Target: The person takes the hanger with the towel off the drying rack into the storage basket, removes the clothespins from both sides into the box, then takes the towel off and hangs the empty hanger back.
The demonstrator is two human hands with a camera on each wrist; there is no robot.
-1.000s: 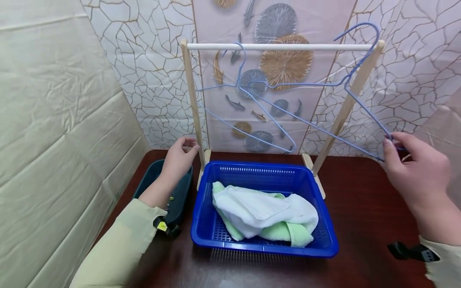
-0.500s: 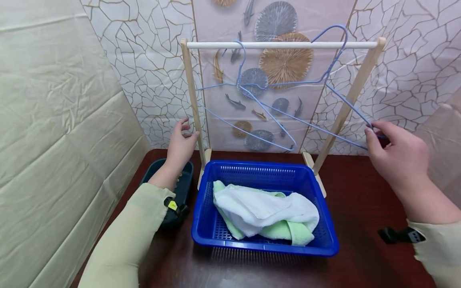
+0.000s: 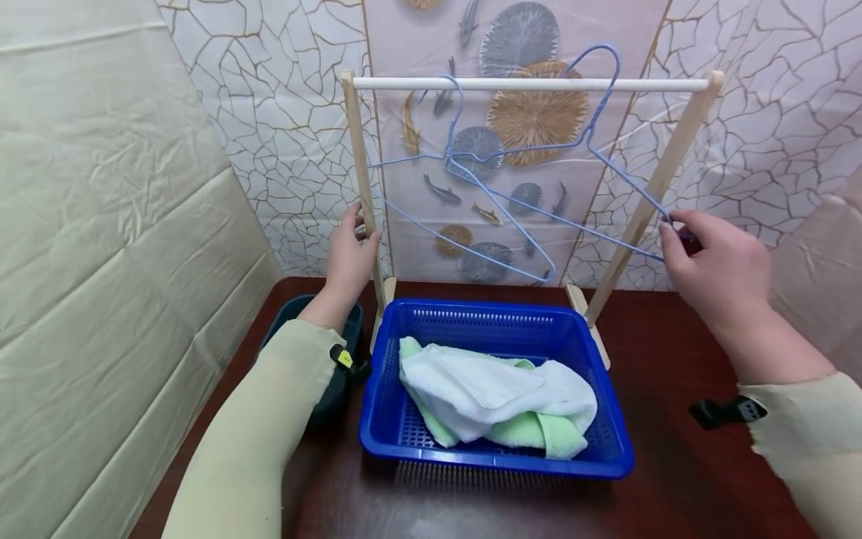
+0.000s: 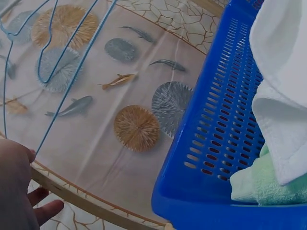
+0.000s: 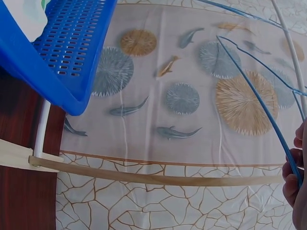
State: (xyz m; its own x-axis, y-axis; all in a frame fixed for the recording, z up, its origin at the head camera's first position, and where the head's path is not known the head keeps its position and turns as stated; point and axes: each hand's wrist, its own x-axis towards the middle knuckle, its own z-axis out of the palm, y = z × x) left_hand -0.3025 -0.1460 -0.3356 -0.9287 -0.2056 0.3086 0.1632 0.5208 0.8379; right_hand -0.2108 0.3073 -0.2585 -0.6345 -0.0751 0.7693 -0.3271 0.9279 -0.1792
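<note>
A blue wire hanger (image 3: pixel 626 180) is pinched at its right corner by my right hand (image 3: pixel 720 258). Its hook rises over the white rod (image 3: pixel 512 84) of a wooden rack, and the tip comes down at the rod. Another blue wire hanger (image 3: pixel 501 198) hangs from the rod toward the left. My left hand (image 3: pixel 352 251) is at the rack's left post (image 3: pixel 357 142), thumb on one side and loosely extended fingers on the other. In the right wrist view, fingers (image 5: pixel 290 187) curl around the hanger's wire.
A blue plastic basket (image 3: pixel 494 464) in front of the rack holds a white towel (image 3: pixel 485 385) and a light green towel (image 3: pixel 562 436). Left of it, partly behind my forearm, stands a dark green tray (image 3: pixel 286 311). The rack's right post (image 3: pixel 663 176) leans beside the held hanger.
My right hand has moved left with the hanger, bringing its hook from the right post inward along the rod. My left hand has risen and moved right to the left post.
</note>
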